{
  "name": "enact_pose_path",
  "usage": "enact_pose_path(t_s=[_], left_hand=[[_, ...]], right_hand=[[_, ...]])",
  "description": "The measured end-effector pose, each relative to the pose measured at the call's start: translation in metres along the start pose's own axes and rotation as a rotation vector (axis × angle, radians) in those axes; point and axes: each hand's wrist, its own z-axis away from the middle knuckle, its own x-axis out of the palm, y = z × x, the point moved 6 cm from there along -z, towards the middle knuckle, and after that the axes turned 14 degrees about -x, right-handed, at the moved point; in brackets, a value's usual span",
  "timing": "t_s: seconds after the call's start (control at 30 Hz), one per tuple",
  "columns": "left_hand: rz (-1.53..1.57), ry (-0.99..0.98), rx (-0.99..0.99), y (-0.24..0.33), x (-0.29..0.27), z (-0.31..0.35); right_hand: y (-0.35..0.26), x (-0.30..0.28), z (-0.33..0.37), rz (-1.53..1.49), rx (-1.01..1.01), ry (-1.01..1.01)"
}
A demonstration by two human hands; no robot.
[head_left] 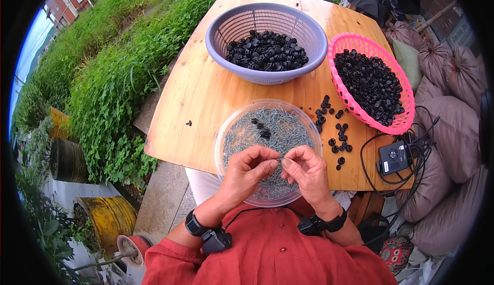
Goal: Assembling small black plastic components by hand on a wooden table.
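My left hand (248, 170) and my right hand (307, 174) meet fingertip to fingertip above a round clear plastic tub (220, 146). Thumb and forefinger are pinched together on both; whatever sits between them is too small to make out. Inside the tub lies a thick layer of small silver screws (288, 125). A few black plastic pieces (265, 133) rest on top of the screws. Loose black plastic caps (342, 133) are scattered over the wood to the right of the tub.
A grey-purple basket (215, 53) of black pieces stands at the table's (180, 110) far side. To its right, a pink basket (337, 82) holds more. At the right edge lie a black electrical box (393, 158) and tangled cable. Stuffed sacks (447, 130) crowd the right side.
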Motion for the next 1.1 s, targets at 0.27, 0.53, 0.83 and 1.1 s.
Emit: enact_pose_path(t_s=[0.27, 0.53, 0.83, 1.1], left_hand=[[0.084, -0.032, 0.025, 0.005, 0.000, 0.002], [-0.097, -0.016, 0.078, 0.006, 0.003, 0.007], [-0.144, 0.029, 0.216, 0.019, 0.009, 0.015], [-0.100, 0.099, 0.172, 0.015, 0.008, 0.013]], right_hand=[[-0.003, -0.005, 0.000, 0.093, -0.117, -0.017], [-0.015, -0.003, 0.001, 0.267, -0.276, -0.101], [-0.007, -0.005, 0.001, 0.057, -0.194, -0.051], [0.002, -0.004, 0.005, -0.193, -0.080, -0.006]])
